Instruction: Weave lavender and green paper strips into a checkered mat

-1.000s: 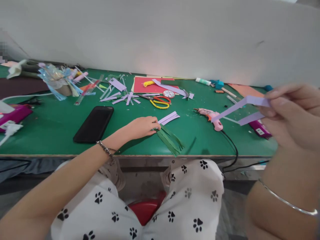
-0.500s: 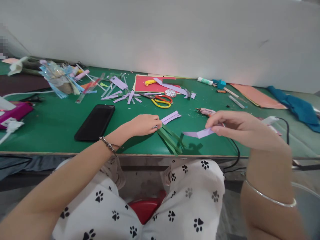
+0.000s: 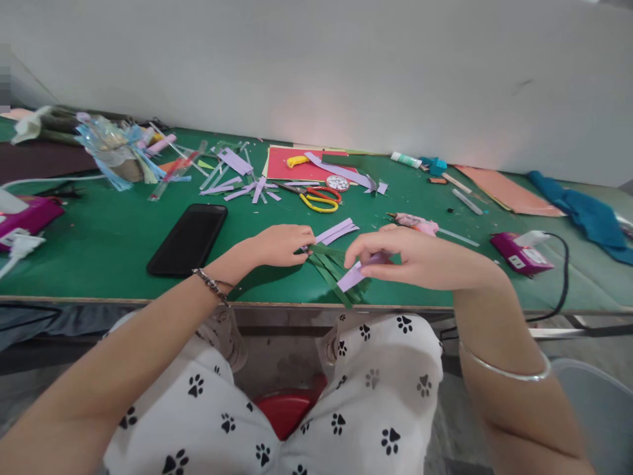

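Note:
My left hand [image 3: 284,245] is closed around one end of a bunch of green paper strips [image 3: 329,269], whose loose ends fan out toward the table's front edge. Between the thumb and fingers of my right hand [image 3: 405,257] is a lilac paper strip [image 3: 351,278], held over the green strips. Part of that strip is hidden by my fingers. Just beyond my left hand lie more lilac strips [image 3: 337,231] on the green tabletop. Scissors [image 3: 319,200] with red and yellow handles rest farther back.
A black phone [image 3: 188,239] lies left of my left hand. A pink glue gun [image 3: 415,223] is behind my right hand, with a purple power strip [image 3: 520,254] to its right. Cut lilac scraps [image 3: 235,161], red paper [image 3: 281,165] and a glue stick [image 3: 406,160] lie toward the wall.
My right hand has moved left with the lilac strip, from beside the green strips to over them. My left hand stays in nearly the same place, still gripping the bunch.

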Demonstrator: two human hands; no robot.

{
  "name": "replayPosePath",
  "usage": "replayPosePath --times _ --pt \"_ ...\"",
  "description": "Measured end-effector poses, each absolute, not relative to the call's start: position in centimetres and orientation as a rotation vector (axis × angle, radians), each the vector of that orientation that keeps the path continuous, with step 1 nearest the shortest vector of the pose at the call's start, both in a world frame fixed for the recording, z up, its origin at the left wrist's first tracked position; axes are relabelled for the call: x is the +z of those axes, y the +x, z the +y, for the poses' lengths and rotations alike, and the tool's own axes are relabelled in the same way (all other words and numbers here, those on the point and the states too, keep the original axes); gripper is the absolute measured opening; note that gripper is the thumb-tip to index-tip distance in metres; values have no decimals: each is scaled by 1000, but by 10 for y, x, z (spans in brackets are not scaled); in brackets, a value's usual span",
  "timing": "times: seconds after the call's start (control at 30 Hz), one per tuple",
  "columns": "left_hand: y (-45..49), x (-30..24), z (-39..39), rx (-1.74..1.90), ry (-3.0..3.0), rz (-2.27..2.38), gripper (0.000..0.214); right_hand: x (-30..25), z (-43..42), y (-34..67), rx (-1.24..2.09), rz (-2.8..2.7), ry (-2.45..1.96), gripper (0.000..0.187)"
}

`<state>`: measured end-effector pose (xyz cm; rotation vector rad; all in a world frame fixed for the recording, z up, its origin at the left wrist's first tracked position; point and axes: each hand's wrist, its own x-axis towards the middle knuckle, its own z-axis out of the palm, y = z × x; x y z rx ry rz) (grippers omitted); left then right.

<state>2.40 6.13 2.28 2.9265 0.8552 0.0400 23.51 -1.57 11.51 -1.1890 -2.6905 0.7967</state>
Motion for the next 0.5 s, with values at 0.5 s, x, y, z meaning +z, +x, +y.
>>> replayPosePath --times 0.5 --pt "17 14 62 162 2818 814 16 92 29 192 563 -2968 -1251 23"
